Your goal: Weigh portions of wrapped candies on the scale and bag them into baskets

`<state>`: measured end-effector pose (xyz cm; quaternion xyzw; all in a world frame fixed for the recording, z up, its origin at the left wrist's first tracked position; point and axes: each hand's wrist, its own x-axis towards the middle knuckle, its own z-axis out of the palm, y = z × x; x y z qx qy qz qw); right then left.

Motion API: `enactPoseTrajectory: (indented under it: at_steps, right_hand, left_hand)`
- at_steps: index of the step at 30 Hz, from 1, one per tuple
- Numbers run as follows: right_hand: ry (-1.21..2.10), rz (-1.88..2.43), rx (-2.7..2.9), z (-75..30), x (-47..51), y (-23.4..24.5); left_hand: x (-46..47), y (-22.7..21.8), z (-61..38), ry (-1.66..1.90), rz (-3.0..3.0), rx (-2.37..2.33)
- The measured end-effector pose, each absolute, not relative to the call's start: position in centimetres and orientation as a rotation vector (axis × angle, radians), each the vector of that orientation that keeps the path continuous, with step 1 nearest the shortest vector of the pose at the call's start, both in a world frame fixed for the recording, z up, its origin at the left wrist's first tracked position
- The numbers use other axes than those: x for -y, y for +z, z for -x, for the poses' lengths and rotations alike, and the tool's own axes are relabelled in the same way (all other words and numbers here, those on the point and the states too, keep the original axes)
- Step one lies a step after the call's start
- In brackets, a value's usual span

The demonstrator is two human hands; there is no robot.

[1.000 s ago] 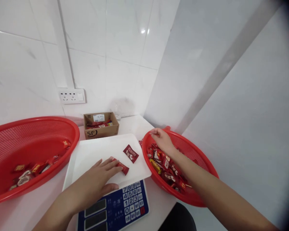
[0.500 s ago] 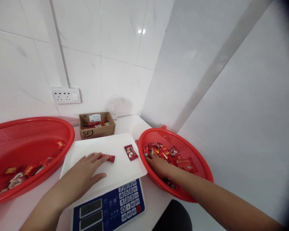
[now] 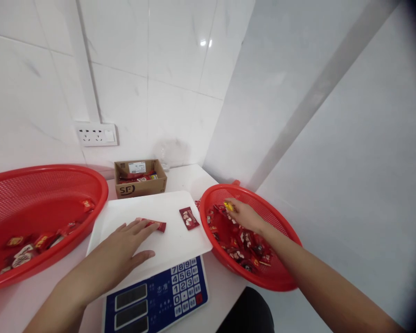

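My left hand [image 3: 126, 245] lies palm down over the white tray [image 3: 173, 245] of a weighing scale, fingers stretched out. A slim red wrapped candy [image 3: 161, 226] sticks out from under its fingertips. Apart from it on the same tray is a dark red candy packet [image 3: 189, 218] with pale print. My right hand [image 3: 243, 216] is inside the right red basket [image 3: 280, 217], its fingers closed on a small yellow wrapped candy [image 3: 229, 206]. Below that hand, several red and dark wrapped candies [image 3: 246, 243] cover the basket's bottom.
Another red basket [image 3: 55, 169], holding several wrapped candies, stands left of the scale. Behind the tray is a cardboard box [image 3: 143, 187] with red packets inside. The scale's blue keypad panel [image 3: 162, 291] faces me. A socket plate [image 3: 96, 134] sits on the tiled wall.
My right hand has lifted from among the candies towards the basket's far side and now holds a yellow candy. The candies in that basket have shifted. My left hand has barely moved.
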<state>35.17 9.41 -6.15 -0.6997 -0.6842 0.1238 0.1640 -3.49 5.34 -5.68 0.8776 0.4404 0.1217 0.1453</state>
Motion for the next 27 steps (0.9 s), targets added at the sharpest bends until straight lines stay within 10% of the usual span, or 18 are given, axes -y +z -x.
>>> enactPoseTrajectory:
  at_steps: [27]
  right_hand:
    - [1.005,1.163,2.105,-17.9,-1.4,0.9]
  left_hand:
    - [-2.5,-1.3,0.6,0.967,-1.737,-0.873]
